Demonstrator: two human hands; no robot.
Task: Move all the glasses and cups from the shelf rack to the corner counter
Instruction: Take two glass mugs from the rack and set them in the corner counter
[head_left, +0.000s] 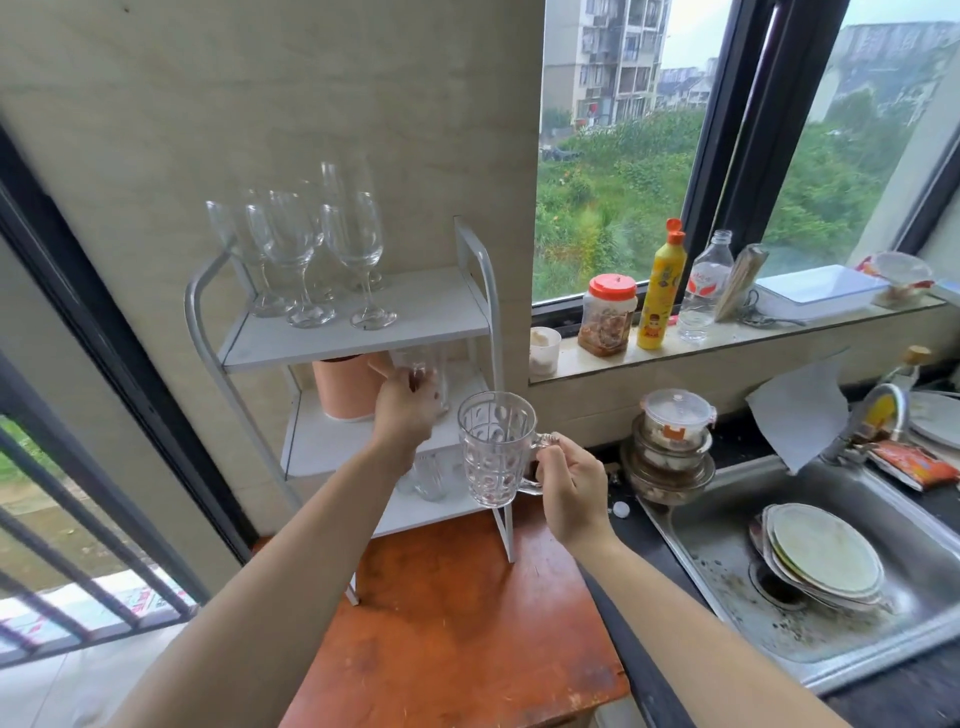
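Observation:
A white three-tier shelf rack (467, 249) stands on an orange-brown table. Several stemmed wine glasses (291, 254) crowd its top tier. On the middle tier sit a pink cup (345, 387) and a clear tumbler (434, 371); my left hand (405, 410) reaches in and is closed around that tumbler. Small clear glasses (428, 475) rest on the bottom tier. My right hand (571, 488) grips the handle of a dimpled glass mug (496, 449), held upright in the air in front of the rack's right side.
To the right, a steel sink (727, 566) holds stacked dirty plates (826, 556). Stacked bowls with a lidded container (670, 447) stand on the dark counter beside it. The window sill carries a jar (608, 317), a yellow bottle (660, 291), a water bottle and a white tray.

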